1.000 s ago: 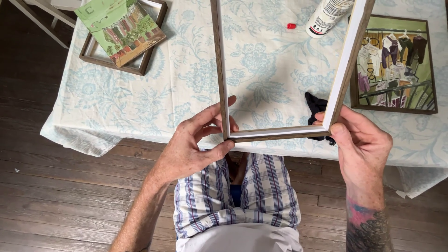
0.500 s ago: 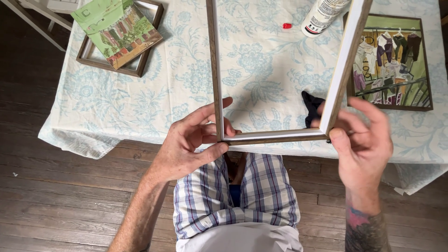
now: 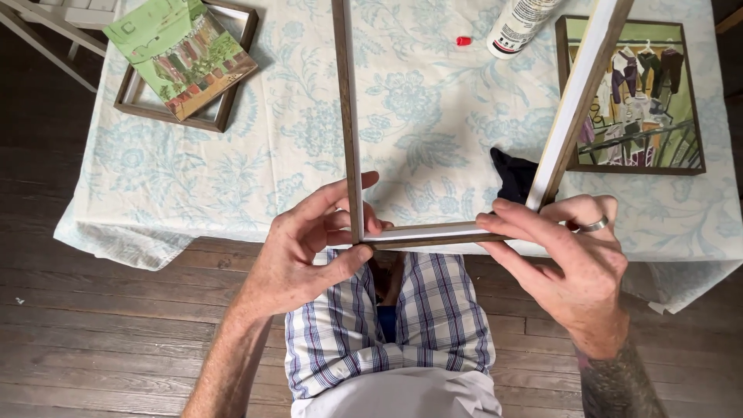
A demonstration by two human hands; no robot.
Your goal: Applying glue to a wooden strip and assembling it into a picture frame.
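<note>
I hold a thin dark-wood picture frame (image 3: 346, 116) with a white inner edge, upright over the near edge of the table. My left hand (image 3: 306, 248) grips its lower left corner, thumb under the bottom rail, fingers wrapped on the side rail. My right hand (image 3: 569, 259), with a ring on one finger, pinches the lower right corner; its fingers lie along the bottom rail (image 3: 433, 232). The right side rail (image 3: 576, 101) slants up and out of view.
A table with a pale blue floral cloth (image 3: 255, 155) carries a green painting on a wooden frame (image 3: 186, 58) at the far left, a framed painting (image 3: 642, 93) at right, a white glue bottle (image 3: 517, 27), a small red cap (image 3: 463, 40) and a dark cloth (image 3: 512, 174). Below is wood floor.
My right hand's fingers slid leftward along the bottom rail. The frame stays in both hands and the view shifted slightly.
</note>
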